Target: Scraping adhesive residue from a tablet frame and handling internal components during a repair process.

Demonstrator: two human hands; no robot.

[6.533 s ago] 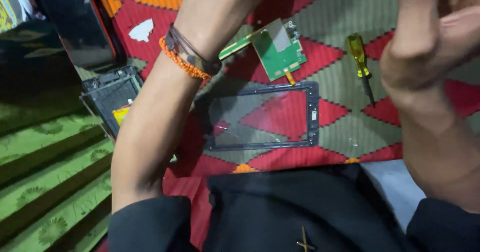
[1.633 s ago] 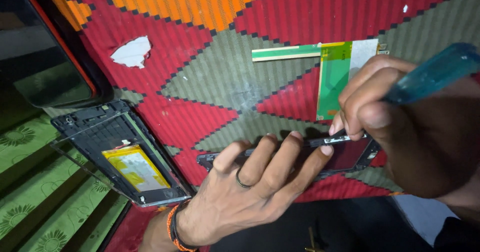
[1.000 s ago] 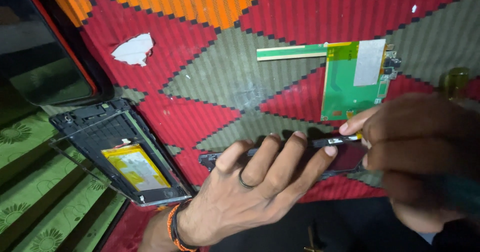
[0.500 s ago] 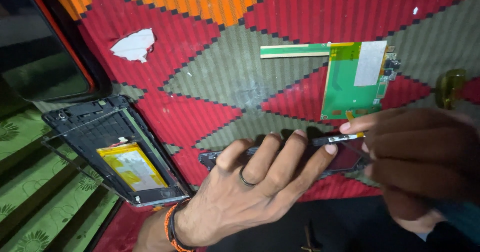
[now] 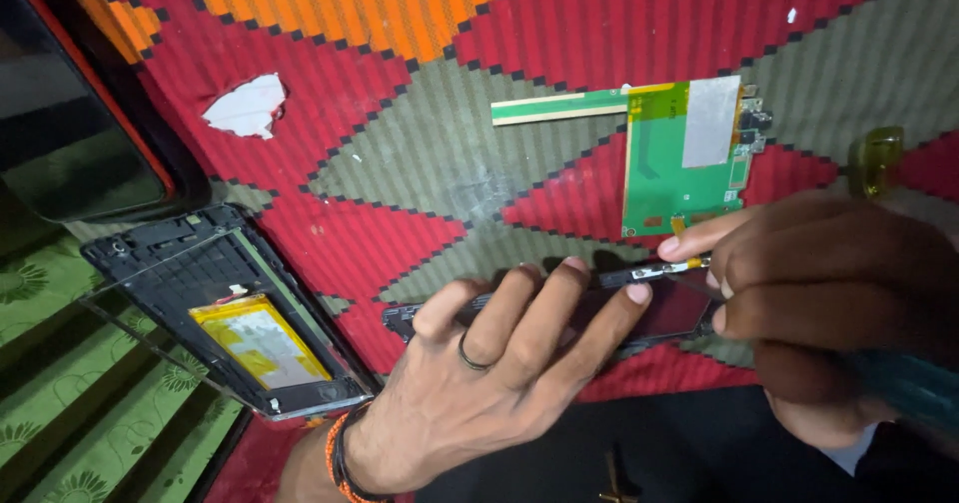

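— Fingers (image 5: 559, 298) of the left hand (image 5: 479, 383) lie spread and flat over the dark tablet frame (image 5: 659, 308), pressing it down on the patterned cloth (image 5: 400, 163).

— And the right hand (image 5: 829, 293)?

— Its fingertips pinch the frame's upper right edge (a teal tool handle (image 5: 909, 388) pokes out under the palm, its tip hidden).

— Where does the frame sit?

— Low in the middle, just below the green circuit board (image 5: 679, 158) with its silver shield.

— Anything else nearby?

— An opened tablet back (image 5: 225, 308) with a yellow-taped battery lies to the left, a yellow screwdriver handle (image 5: 876, 148) at the right, and a white scrap (image 5: 247, 105) farther up.
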